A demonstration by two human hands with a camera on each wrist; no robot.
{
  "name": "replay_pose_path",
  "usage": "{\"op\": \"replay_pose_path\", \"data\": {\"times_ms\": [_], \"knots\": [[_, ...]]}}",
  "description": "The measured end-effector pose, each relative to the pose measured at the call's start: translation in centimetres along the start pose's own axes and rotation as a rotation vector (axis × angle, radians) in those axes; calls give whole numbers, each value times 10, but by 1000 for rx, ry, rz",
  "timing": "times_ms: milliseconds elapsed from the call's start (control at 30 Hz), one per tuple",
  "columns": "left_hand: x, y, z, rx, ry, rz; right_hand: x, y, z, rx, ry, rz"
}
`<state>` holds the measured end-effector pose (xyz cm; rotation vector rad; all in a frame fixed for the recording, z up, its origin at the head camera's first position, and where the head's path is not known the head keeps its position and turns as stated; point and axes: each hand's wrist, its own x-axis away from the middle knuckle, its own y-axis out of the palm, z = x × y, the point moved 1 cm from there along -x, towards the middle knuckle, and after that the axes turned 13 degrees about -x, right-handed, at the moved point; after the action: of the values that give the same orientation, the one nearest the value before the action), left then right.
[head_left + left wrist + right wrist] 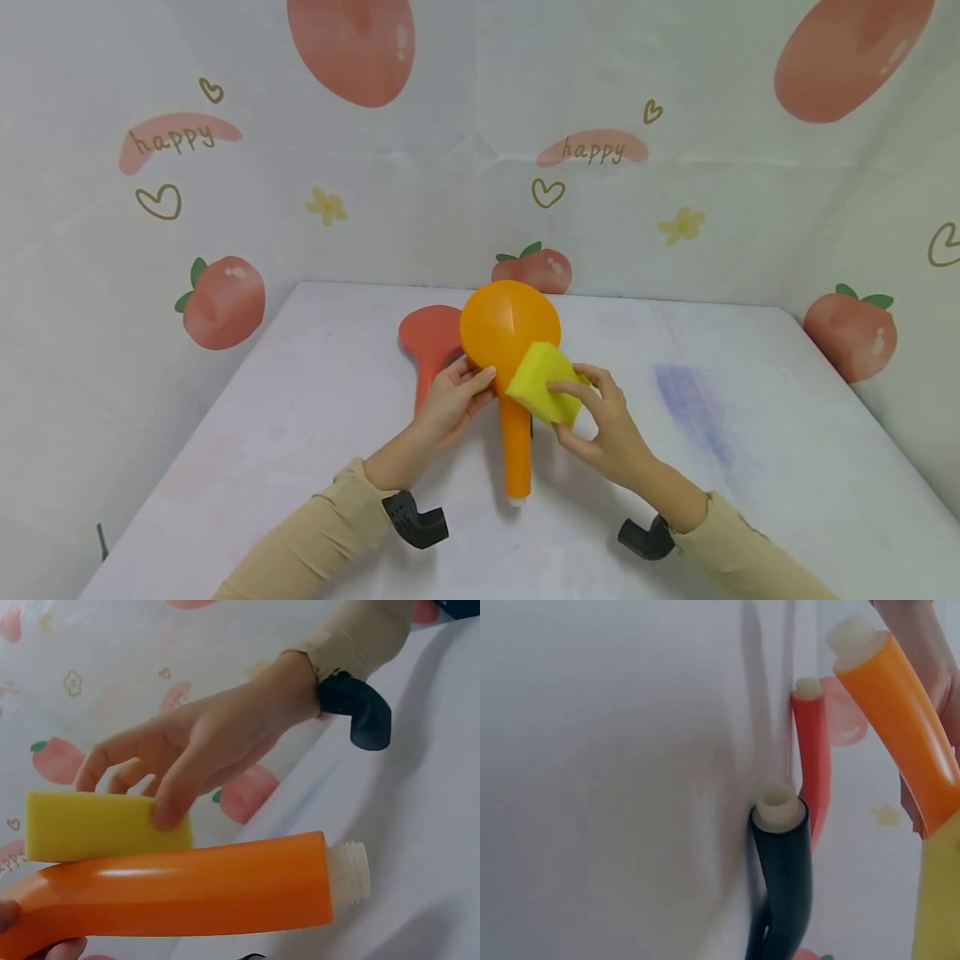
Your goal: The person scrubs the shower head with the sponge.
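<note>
My left hand (453,400) grips an orange handheld shower head (504,321) at its neck, with the round head up and the handle pointing down toward me. A white threaded end (349,871) shows at the bottom of the handle. With fingers and thumb, my right hand (607,425) pinches a yellow sponge (542,383) by its edges. In the left wrist view the sponge lies along the orange neck and upper handle. Only a bit of the left fingers shows there, at the lower left edge.
Behind the left hand, a red shower head (431,329) lies on the white table (300,467). A dark shower head (784,859) is beside it, mostly hidden behind the orange one in the head view. A bluish smear (690,404) marks the tabletop at right.
</note>
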<state>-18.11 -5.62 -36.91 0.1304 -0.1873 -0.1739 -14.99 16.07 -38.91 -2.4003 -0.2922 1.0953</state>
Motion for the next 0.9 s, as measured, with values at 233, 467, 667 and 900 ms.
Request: {"op": "replay_pose_path", "data": {"times_ms": [233, 467, 667, 900], "knots": [[-4, -4, 1, 30, 4, 40, 19, 7, -6, -10, -82, -198], [-5, -7, 2, 72, -18, 65, 20, 9, -10, 27, -173, -214], [-2, -7, 3, 100, -10, 28, 4, 5, -5, -19, -96, -94], [-1, -5, 4, 109, 5, -22, -4, 3, 2, -55, -10, 30]]}}
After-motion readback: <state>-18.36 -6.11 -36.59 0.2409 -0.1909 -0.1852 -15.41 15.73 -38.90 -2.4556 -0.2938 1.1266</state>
